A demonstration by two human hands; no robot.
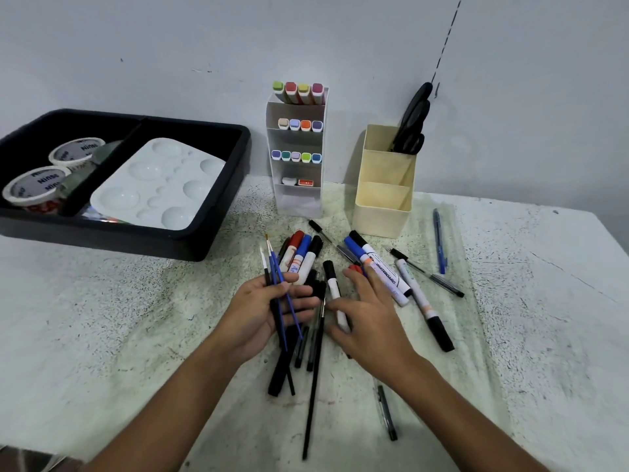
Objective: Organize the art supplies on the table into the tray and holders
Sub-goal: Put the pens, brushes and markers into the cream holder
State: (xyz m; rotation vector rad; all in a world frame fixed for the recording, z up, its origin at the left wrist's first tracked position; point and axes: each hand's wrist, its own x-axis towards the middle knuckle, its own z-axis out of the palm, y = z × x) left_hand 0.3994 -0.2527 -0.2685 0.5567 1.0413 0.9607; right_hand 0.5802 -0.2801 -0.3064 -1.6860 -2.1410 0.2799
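Soft, even indoor light with faint shadows and no glare. The wide lens bends the table (pixel 102 318) edges; detail looks slightly smeared.

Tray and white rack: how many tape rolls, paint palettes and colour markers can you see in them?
Tape rolls: 2
Paint palette: 1
Colour markers: 13
Total: 16
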